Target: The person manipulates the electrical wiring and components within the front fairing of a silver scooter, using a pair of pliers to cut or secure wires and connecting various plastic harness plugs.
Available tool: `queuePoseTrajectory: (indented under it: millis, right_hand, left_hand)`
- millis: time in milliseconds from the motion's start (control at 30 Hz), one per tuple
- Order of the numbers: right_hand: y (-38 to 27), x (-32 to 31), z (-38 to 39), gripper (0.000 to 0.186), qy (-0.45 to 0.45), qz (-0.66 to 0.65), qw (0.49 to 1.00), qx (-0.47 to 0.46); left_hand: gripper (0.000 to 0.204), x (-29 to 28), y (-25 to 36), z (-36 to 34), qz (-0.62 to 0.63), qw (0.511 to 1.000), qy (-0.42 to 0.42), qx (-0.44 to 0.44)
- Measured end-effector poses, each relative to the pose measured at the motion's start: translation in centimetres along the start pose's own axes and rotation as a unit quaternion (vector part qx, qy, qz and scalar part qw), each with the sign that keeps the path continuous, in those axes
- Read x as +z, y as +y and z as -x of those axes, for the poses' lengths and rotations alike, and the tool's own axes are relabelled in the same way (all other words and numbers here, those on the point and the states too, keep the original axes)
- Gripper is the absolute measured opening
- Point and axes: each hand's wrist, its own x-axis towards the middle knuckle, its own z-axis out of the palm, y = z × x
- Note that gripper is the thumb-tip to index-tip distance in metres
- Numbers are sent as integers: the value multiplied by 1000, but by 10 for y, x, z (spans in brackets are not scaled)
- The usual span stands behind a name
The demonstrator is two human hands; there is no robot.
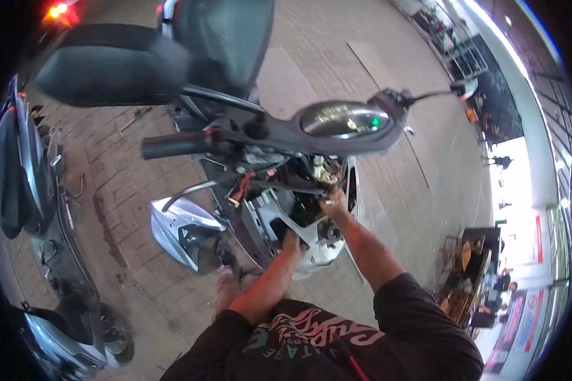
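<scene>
In front of me stands a scooter with its front opened up, its handlebar [248, 130] and dashboard display [343, 120] above my arms. My left hand [290, 243] reaches into the opening of the grey inner panel [286, 219]; its fingers are hidden inside. Higher and to the right, my right hand [334, 203] is closed beside the exposed metal parts [324, 170] under the dashboard. What lies in its fingers cannot be made out. An orange-red connector with wires [241, 189] hangs left of the panel.
A silver-blue body panel [181, 232] lies on the paved floor at left, close to my foot. Another scooter [63, 254] stands along the left side. A black mirror [111, 66] juts out at upper left. A wooden bench [467, 286] and people are at far right.
</scene>
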Motion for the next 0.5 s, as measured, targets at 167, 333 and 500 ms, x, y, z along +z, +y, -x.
queuePoseTrajectory:
  millis: [167,333,500]
  right_hand:
    - [-27,-19,-4,39,55,-35,998,-22]
    - [-24,-16,-7,38,55,-26,998,11]
    - [-21,-8,-9,50,22,-45,997,61]
  left_hand:
    - [38,-7,-9,-15,88,992,-82,29]
    - [36,-16,-20,-23,159,981,-76,85]
    - [35,-17,-11,-25,119,984,-119,63]
